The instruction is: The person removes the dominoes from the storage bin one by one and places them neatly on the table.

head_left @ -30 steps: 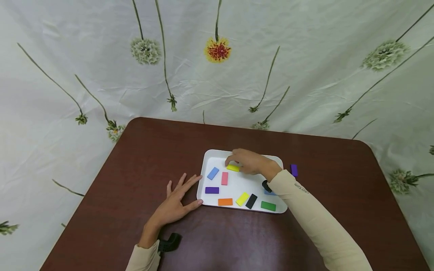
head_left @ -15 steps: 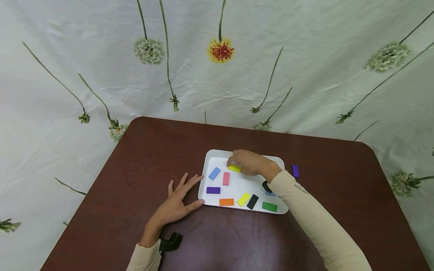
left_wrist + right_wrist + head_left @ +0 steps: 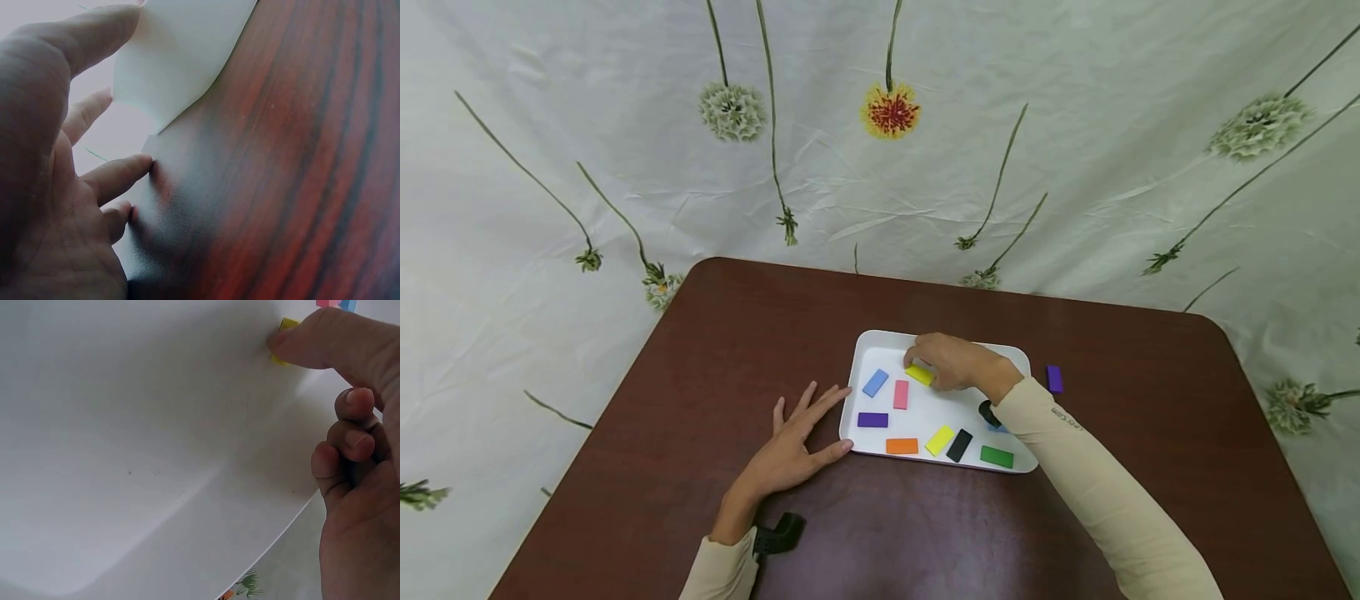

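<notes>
A white tray [image 3: 955, 407] lies on the brown table, with the left hand [image 3: 784, 457] at its left side. That hand's fingers are spread, its thumb and index finger touching the tray rim; in the left wrist view the hand [image 3: 69, 194] has other fingertips down on the table. Near the tray's far edge the right hand [image 3: 957, 363] pinches a yellow block [image 3: 919, 375], which lies slanted. From the right wrist, the hand [image 3: 369, 469] shows one digit over the yellow block [image 3: 288, 324] and the other fingers curled; part of the block is hidden.
Also in the tray are a light blue block [image 3: 876, 382], a pink [image 3: 901, 394], a purple [image 3: 872, 420], an orange [image 3: 902, 446], a second yellow [image 3: 939, 440], a black [image 3: 959, 446] and a green one [image 3: 997, 457]. Another purple block [image 3: 1055, 379] lies right of the tray.
Under the right hand, the yellow block has turned slightly and is more slanted. The left hand keeps its place at the tray; the whole head view has shifted a little.
</notes>
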The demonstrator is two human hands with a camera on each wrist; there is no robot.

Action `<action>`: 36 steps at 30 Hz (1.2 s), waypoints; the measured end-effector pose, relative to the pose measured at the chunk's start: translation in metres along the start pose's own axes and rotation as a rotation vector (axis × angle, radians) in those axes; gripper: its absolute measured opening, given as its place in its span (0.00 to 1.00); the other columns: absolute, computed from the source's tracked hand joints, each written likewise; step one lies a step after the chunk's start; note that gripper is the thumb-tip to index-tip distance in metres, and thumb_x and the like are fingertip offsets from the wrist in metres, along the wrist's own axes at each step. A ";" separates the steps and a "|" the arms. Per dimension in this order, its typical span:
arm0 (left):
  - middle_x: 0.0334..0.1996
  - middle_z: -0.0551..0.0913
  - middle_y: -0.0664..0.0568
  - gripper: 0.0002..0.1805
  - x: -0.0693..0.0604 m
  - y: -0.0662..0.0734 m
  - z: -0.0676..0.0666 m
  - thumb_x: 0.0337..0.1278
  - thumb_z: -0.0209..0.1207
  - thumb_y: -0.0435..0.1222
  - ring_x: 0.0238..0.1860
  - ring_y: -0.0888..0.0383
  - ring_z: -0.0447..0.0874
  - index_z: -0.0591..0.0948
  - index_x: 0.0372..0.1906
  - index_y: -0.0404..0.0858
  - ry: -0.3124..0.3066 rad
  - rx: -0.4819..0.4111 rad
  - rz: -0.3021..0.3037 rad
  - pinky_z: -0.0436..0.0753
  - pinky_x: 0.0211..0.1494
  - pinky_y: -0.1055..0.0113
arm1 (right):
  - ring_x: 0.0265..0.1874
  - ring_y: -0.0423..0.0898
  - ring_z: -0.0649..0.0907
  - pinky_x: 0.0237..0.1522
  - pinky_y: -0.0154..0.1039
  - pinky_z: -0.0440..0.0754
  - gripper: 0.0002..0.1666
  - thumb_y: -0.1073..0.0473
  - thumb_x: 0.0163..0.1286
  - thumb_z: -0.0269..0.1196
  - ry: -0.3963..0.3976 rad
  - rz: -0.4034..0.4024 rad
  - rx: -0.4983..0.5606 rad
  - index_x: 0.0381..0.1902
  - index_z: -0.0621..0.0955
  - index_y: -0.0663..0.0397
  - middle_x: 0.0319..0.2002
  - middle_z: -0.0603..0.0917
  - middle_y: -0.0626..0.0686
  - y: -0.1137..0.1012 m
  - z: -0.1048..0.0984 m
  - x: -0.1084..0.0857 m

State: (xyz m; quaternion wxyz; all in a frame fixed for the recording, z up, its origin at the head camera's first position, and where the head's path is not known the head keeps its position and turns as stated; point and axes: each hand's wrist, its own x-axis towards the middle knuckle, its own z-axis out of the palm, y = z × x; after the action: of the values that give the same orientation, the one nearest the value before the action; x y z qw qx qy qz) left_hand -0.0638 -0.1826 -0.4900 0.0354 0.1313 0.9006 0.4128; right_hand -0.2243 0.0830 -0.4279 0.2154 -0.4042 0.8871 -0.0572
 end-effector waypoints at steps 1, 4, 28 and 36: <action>0.76 0.63 0.45 0.42 0.000 0.000 0.000 0.60 0.66 0.54 0.80 0.37 0.42 0.62 0.77 0.59 0.000 0.001 0.002 0.28 0.69 0.28 | 0.56 0.48 0.76 0.64 0.45 0.76 0.26 0.66 0.63 0.70 0.001 0.003 0.003 0.59 0.81 0.47 0.58 0.80 0.51 0.000 0.000 0.000; 0.76 0.63 0.45 0.42 0.001 -0.001 0.000 0.60 0.66 0.54 0.80 0.38 0.41 0.62 0.77 0.59 -0.002 -0.001 0.001 0.28 0.69 0.28 | 0.58 0.48 0.76 0.65 0.45 0.75 0.27 0.65 0.62 0.71 0.004 0.020 0.027 0.59 0.81 0.48 0.61 0.79 0.51 0.001 0.000 0.000; 0.77 0.62 0.44 0.42 -0.001 0.000 0.000 0.60 0.66 0.53 0.80 0.37 0.41 0.62 0.77 0.59 -0.001 -0.011 0.001 0.28 0.69 0.27 | 0.44 0.47 0.76 0.48 0.42 0.80 0.28 0.62 0.61 0.72 0.102 0.077 0.094 0.60 0.80 0.52 0.46 0.79 0.50 0.018 -0.024 -0.026; 0.77 0.62 0.43 0.42 0.000 0.001 0.000 0.60 0.66 0.53 0.80 0.36 0.41 0.62 0.77 0.59 -0.003 -0.011 0.001 0.27 0.69 0.27 | 0.43 0.49 0.77 0.46 0.44 0.80 0.27 0.65 0.58 0.73 0.170 0.099 0.138 0.56 0.82 0.54 0.43 0.79 0.53 0.039 -0.037 -0.048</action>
State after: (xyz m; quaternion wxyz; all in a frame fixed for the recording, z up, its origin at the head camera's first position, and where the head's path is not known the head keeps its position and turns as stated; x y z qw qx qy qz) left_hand -0.0638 -0.1818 -0.4896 0.0375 0.1323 0.8982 0.4175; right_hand -0.2390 0.1421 -0.3885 0.1692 -0.3380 0.9149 -0.1418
